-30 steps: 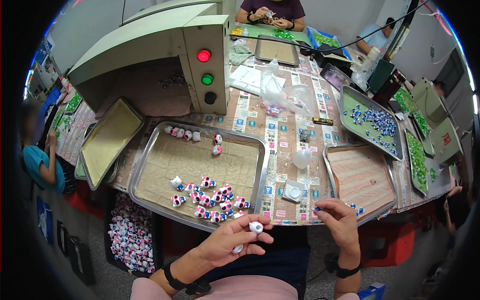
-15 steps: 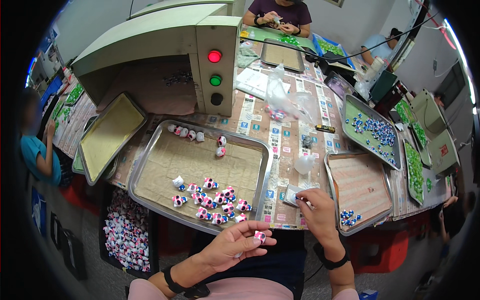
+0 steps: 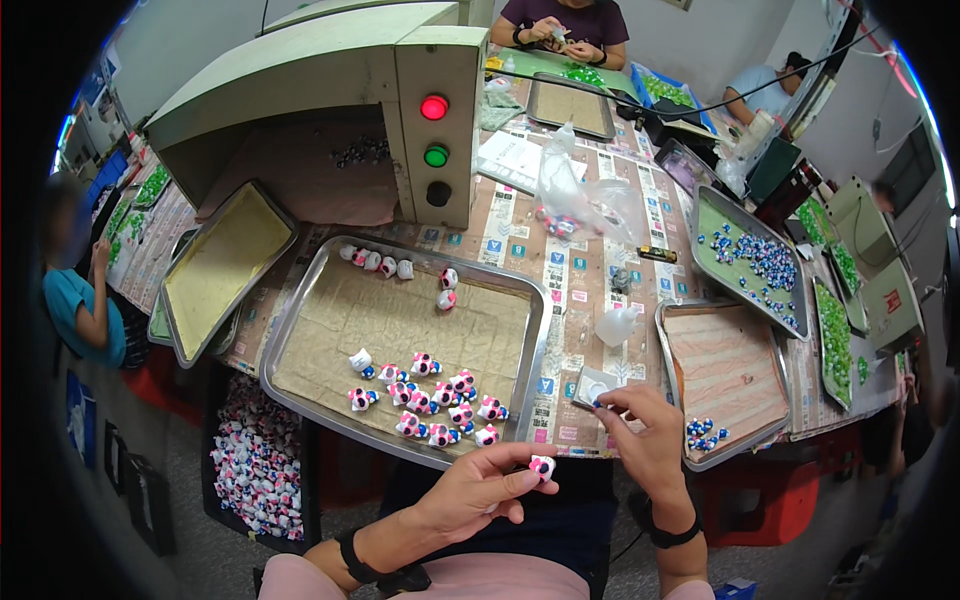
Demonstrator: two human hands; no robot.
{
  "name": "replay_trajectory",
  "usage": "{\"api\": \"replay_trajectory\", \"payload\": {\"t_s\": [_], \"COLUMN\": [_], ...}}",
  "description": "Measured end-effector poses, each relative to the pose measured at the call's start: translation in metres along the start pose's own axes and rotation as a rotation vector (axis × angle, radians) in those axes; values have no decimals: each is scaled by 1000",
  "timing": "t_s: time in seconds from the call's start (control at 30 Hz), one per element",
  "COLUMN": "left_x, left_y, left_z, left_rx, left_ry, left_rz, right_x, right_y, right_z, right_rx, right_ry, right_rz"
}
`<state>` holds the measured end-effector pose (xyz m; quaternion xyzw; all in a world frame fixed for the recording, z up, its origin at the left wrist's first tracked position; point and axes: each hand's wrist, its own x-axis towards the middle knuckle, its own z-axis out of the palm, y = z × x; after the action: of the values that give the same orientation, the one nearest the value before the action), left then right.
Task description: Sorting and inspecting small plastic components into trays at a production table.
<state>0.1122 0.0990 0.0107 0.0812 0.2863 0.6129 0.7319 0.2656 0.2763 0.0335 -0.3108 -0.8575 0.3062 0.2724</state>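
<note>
My left hand [image 3: 470, 492] is closed on a small white and pink animal-figure head [image 3: 542, 467] with a dark patch, held between thumb and fingers just off the table's front edge. My right hand [image 3: 650, 438] pinches a small blue piece [image 3: 599, 404], probably a figure body, against the near side of a small white square pad [image 3: 594, 384]. A large metal tray [image 3: 545, 330] lies left of my right hand. Near its front are several assembled figures [image 3: 411, 424]; along its back edge sit several loose heads [image 3: 372, 262].
A smaller lined tray [image 3: 730, 345] with several blue pieces is at right; beyond it stands a tray of blue and white pieces [image 3: 760, 265]. A squeeze bottle [image 3: 616, 325], plastic bag [image 3: 560, 180] and grey machine [image 3: 440, 60] stand farther back. A crate of figure parts [image 3: 258, 470] sits lower left. Other people work around.
My left hand has turned the figure head so its dark patch faces more upward, and shifted right. My right hand has drawn slightly nearer, uncovering more of the white pad. The whole view shifted slightly.
</note>
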Motion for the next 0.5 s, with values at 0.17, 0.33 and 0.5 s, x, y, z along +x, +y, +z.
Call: {"api": "replay_trajectory", "payload": {"t_s": [0.17,0.33,0.5], "left_x": [4,6,7], "left_y": [-3,-5,-7], "left_z": [4,6,6], "left_rx": [25,53,82], "left_ry": [58,84,72], "left_rz": [33,30,35], "right_x": [-22,-37,-40], "right_y": [-31,-39,-37], "right_z": [-8,-6,-6], "right_rx": [290,454,450], "right_ry": [-95,-138,-173], "right_rz": [112,119,161]}}
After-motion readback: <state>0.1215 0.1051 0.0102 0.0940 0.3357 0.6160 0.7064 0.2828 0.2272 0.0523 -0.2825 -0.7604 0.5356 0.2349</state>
